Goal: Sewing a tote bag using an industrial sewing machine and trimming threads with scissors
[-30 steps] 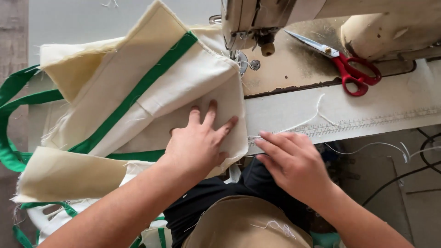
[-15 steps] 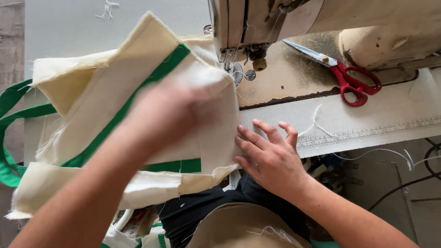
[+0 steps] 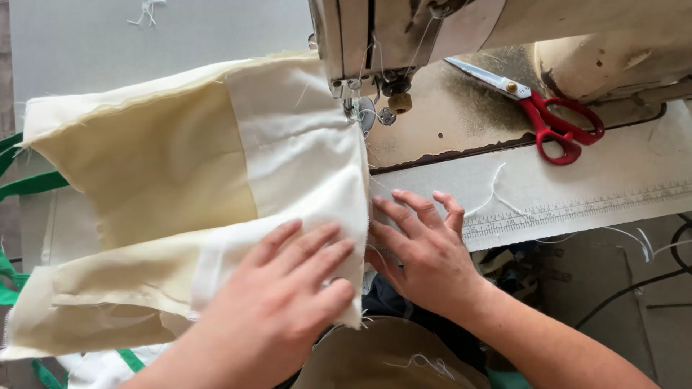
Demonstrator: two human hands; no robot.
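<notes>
Fingers point(image 3: 303, 248) flat on cream fabric point(image 3: 173, 173)

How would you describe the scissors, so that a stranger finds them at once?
Start at the sewing machine at the top. To its right, on the worn brown machine bed, lie the scissors, blades closed. Their bright red handles set them apart from everything around.

Cream fabric point(image 3: 216, 194) is pressed flat by both hands; red scissors point(image 3: 548, 119) are seen at two o'clock.
</notes>
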